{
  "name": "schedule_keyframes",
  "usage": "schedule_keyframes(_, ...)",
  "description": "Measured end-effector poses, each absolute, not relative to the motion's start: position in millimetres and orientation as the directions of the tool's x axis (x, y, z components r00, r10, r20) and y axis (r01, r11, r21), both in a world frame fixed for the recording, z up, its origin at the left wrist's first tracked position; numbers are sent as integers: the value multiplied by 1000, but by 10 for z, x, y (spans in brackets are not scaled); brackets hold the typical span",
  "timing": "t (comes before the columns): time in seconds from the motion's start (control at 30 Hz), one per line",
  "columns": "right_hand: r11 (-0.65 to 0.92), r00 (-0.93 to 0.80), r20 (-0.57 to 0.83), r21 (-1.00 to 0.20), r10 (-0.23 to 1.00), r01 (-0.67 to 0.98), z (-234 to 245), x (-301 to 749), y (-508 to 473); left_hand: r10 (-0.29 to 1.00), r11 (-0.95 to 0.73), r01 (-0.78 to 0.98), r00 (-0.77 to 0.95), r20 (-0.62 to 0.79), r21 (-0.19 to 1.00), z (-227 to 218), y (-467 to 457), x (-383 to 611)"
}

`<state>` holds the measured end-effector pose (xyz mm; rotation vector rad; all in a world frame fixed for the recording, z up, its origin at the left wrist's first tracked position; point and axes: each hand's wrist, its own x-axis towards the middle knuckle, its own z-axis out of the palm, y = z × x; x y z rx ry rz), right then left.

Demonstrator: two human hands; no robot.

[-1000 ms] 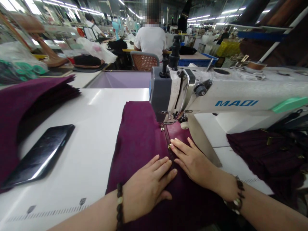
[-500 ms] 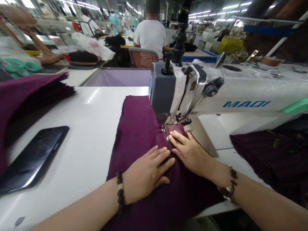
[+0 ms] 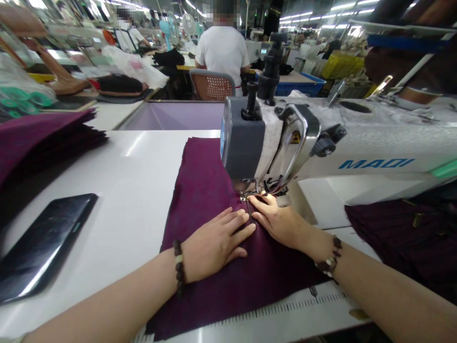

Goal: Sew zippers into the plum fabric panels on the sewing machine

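Note:
A dark purple fabric panel (image 3: 200,190) lies under the head of a sewing machine (image 3: 246,143). A narrow zipper (image 3: 250,214) runs down it from the presser foot (image 3: 244,196). My left hand (image 3: 217,243) rests flat on the panel left of the zipper, fingers stretched, fingertips at its edge. On the other side, my right hand (image 3: 282,221) presses down with fingers extended. Its index fingertip is close beside the presser foot, and part of the hand is under the machine head. Neither hand grips anything; the needle point cannot be made out.
A black phone (image 3: 46,243) lies on the white table at left, below a stack of purple fabric (image 3: 43,143). More purple pieces (image 3: 400,233) with zipper pulls lie at right. A ruler strip (image 3: 285,305) marks the table's front edge. Ahead, a person (image 3: 223,52) sits facing away.
The fabric has slid forward under the presser foot, baring the ruler at the front edge. Both hands moved slightly forward with it. The gold zipper pull went up to the foot.

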<state>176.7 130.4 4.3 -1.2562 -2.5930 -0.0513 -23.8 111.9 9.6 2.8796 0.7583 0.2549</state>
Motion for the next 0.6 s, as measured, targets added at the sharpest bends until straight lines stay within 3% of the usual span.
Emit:
schedule_keyframes(0.4,570,-559,115,-202,821,796,163,1708,1417,534,-837,505,837,114,211,94,1133,-213)
schedule_keyframes(0.6,592,-564,179,-216,806,776,126,1731,1405,589,-799,546,796,142,253,88,1016,-189)
